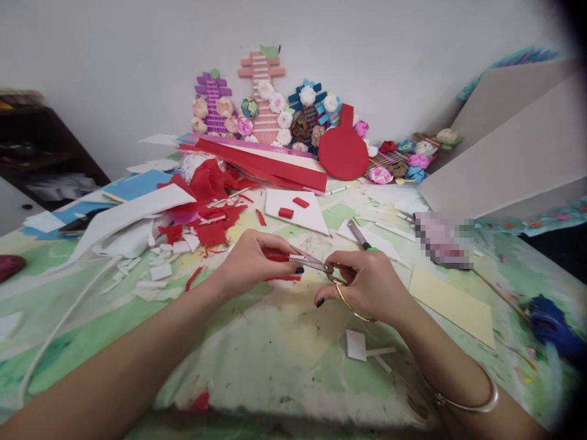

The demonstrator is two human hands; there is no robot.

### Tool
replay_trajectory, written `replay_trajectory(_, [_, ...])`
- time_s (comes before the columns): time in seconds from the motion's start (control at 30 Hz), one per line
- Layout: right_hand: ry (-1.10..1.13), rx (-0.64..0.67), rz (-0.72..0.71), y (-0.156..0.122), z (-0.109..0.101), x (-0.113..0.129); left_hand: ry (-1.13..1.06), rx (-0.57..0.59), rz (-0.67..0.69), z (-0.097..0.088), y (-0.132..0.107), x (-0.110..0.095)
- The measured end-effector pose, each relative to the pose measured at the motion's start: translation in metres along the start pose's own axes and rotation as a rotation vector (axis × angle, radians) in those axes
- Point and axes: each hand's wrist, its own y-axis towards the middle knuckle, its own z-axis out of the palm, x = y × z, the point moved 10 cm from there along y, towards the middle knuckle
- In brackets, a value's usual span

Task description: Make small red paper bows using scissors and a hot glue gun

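Note:
My right hand (373,284) has its fingers in the gold handles of a pair of scissors (316,264). The blades point left and lie apart around a small red piece (276,256), which looks like paper over a white core. This piece is pinched between the thumb and fingers of my left hand (250,263). Beneath lies a thin red strip (287,278) on the table. Just beyond my hands, two small red blocks (286,212) rest on a white board (275,205). A box cutter (358,234) lies right beside my right hand.
Red paper scraps (213,226) and white offcuts (160,271) cover the left. Flower-decorated stick crafts (261,98) and a red round-bodied cutout (343,150) stand against the wall. On the right are a cream card (452,305), a blue glue gun (553,324) and a large grey panel (509,134).

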Motion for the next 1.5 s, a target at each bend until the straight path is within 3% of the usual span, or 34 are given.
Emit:
replay_trajectory(0.2, [-0.037,0.01,-0.015,0.0,0.0,-0.003,-0.003,-0.027,0.059,-0.004,0.002,-0.003])
replay_trajectory(0.67, [-0.13,0.053,-0.024,-0.001,0.004,-0.003,0.211,-0.012,0.194,-0.004,0.0,-0.015])
replay_trajectory(1.23, [-0.165,0.027,-0.027,-0.002,-0.001,-0.005,0.234,0.022,0.172,-0.001,0.001,-0.012])
replay_trajectory(1.37, [-0.137,-0.021,-0.035,-0.002,-0.004,-0.006,0.2,0.033,0.14,-0.001,0.002,-0.01])
replay_trajectory(1.5, [-0.052,-0.151,0.008,-0.002,-0.017,-0.01,0.187,0.012,0.091,-0.004,0.004,-0.007])
